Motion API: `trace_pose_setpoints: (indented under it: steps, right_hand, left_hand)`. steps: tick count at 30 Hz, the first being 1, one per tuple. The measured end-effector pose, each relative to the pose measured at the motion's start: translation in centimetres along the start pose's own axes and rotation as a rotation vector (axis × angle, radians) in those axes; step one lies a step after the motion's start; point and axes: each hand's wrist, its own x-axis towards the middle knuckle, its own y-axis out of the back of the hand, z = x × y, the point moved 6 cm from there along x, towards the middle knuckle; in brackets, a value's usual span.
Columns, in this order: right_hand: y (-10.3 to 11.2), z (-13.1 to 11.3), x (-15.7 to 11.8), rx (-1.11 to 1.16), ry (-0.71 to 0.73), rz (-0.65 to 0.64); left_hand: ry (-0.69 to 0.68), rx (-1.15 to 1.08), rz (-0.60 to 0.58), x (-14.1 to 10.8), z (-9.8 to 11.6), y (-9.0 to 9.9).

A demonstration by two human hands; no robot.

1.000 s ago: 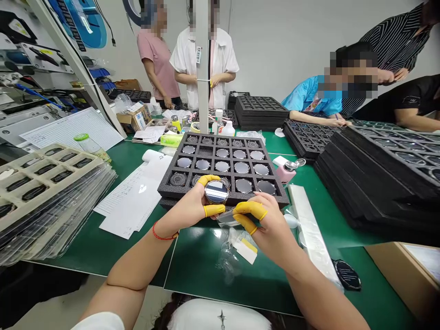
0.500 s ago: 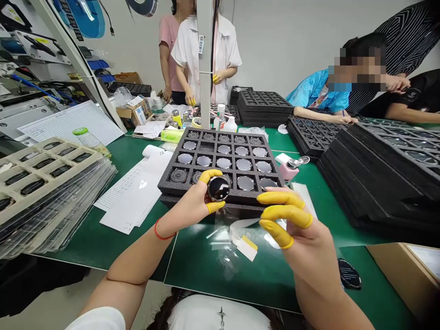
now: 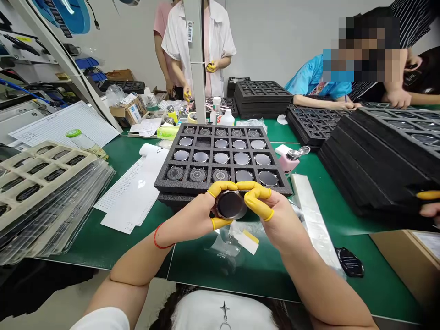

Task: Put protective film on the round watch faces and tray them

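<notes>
A round watch case with a dark face (image 3: 230, 205) is held in front of the black foam tray (image 3: 220, 185). My left hand (image 3: 202, 211), with yellow finger cots, grips it from the left side, thumb below and index finger above. My right hand (image 3: 275, 211) touches its upper right edge, the fingertips bent together; whether they pinch a film or anything else there is too small to tell. Rows of round watch cases sit in the tray's compartments, and one compartment (image 3: 203, 142) in the second row from the back holds none.
Stacked clear trays (image 3: 79, 183) stand at the left beside paper sheets (image 3: 134, 197). A pink bottle (image 3: 289, 161) is right of the foam tray, with more black tray stacks (image 3: 374, 169) beyond. A small yellow-white piece (image 3: 248, 242) lies in front. Co-workers are behind and at right.
My right hand has moved left and now meets the watch case. My left hand has shifted slightly right and down with the case. A yellow-tipped finger has appeared at the right edge.
</notes>
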Motion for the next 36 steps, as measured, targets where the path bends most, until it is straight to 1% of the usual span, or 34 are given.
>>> trace_pose_setpoints:
  steps: [15,20,25,36]
  right_hand:
    - [-0.21,-0.25,0.06,-0.026,0.025,0.000]
    - [-0.15,-0.27,-0.08,-0.045,0.009,0.002]
    - [-0.22,-0.29,-0.07,-0.075,0.009,0.003]
    - [-0.21,-0.30,-0.05,-0.094,0.027,-0.007]
  left_hand:
    - [-0.011,0.045,-0.010,-0.13,0.12,-0.14]
    - [-0.032,0.046,-0.001,-0.08,0.23,-0.10]
    - [-0.016,0.019,0.011,-0.05,0.20,-0.04]
    - [0.001,0.013,0.000,-0.14,0.25,-0.05]
